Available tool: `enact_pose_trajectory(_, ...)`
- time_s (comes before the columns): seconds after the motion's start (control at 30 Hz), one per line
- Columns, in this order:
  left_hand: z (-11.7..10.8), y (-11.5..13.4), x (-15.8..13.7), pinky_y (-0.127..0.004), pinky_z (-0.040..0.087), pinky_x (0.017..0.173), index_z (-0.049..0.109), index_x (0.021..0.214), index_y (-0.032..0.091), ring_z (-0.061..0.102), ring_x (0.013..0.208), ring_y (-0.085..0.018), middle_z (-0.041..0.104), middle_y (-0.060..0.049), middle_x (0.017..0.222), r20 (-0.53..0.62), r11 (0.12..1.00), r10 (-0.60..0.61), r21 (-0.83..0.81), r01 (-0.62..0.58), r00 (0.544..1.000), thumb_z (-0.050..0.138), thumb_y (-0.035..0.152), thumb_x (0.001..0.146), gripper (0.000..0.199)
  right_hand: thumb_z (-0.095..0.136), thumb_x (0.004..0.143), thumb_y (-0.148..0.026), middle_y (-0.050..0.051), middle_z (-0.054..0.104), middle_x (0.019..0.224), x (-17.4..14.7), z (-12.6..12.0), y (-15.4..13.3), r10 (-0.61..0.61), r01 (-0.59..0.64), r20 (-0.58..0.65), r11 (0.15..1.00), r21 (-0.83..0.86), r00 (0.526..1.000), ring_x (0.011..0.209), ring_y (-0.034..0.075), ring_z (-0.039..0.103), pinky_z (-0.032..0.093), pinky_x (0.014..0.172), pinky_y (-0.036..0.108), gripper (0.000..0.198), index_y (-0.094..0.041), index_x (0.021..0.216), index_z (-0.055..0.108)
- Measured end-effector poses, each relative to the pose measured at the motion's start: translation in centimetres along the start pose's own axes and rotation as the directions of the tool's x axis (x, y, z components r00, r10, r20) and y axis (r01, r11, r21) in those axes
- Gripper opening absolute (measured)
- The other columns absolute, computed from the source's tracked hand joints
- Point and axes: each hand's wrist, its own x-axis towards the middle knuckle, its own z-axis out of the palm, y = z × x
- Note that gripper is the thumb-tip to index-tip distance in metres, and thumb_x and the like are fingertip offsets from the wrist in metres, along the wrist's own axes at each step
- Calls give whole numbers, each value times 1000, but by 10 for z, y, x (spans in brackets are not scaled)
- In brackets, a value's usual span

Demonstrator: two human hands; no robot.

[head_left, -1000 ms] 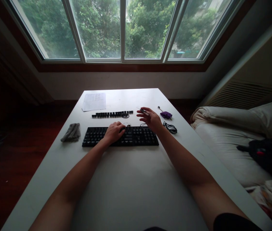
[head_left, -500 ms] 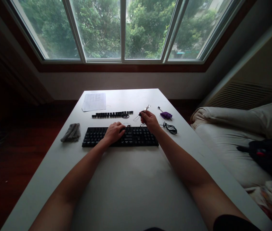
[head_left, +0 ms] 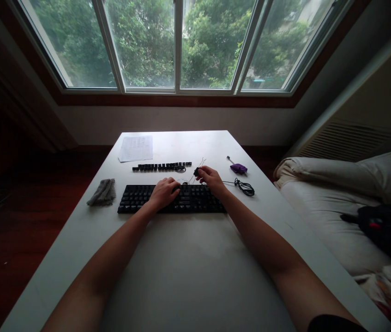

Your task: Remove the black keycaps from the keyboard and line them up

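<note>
A black full-size keyboard (head_left: 139, 199) lies across the white table. My left hand (head_left: 163, 192) rests palm-down on its middle, fingers stretched toward the far edge. Above the keyboard's right half, my right hand (head_left: 212, 179) pinches a wire keycap puller (head_left: 196, 172) by its black middle. Thin wires stick out from both ends of the puller, and the lower ones reach down near the keyboard's back edge. Just beyond the keyboard stands a line of loose black keycaps (head_left: 157, 166), with a dark ring-shaped item (head_left: 180, 169) at its right part.
Left of the keyboard is a crumpled grey cloth (head_left: 102, 192). A printed paper sheet (head_left: 136, 148) lies at the back left. To the right are a coiled black cable (head_left: 244, 187) and a purple brush-like item (head_left: 238, 168). A pale sofa (head_left: 323, 203) borders the table's right side.
My right hand has moved slightly left and turned the puller, so its wires now point down toward the keyboard. My left hand stays in place on the keyboard.
</note>
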Motion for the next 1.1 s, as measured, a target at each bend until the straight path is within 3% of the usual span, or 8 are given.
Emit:
enact_pose_trajectory(0.23,0,0,0,-40,47,91,68,112,26,57,100,-24,63,-7,106,-1,1000,1,9,-1,1000,55,34,92,25,68,79,-53,4,69,82,2,0,12,-4,4,-3,998,-60,1000,65,14,62,47,55,25,37,-19,94,65)
enact_pose_trajectory(0.67,3,-2,-1,-40,47,90,68,112,25,57,98,-24,63,-7,105,-4,1000,15,13,-15,1000,55,33,92,24,61,85,-46,1,69,77,-4,4,24,-101,112,50,917,-383,994,67,16,63,52,65,29,30,-22,101,70)
enact_pose_trajectory(0.9,1,-1,-1,-41,46,91,68,111,26,57,100,-24,63,-7,106,-1,1000,5,4,-5,1000,55,33,92,24,59,87,-47,3,70,79,-4,5,23,-136,123,-14,934,-336,991,65,16,63,52,63,30,31,-21,102,68)
enact_pose_trajectory(1.1,0,-1,-1,-41,47,91,68,112,26,57,100,-25,63,-7,107,1,1000,4,16,-4,1000,55,33,92,25,59,87,-47,4,71,82,-5,6,21,-131,129,19,925,-358,991,67,17,64,53,67,31,32,-21,102,69)
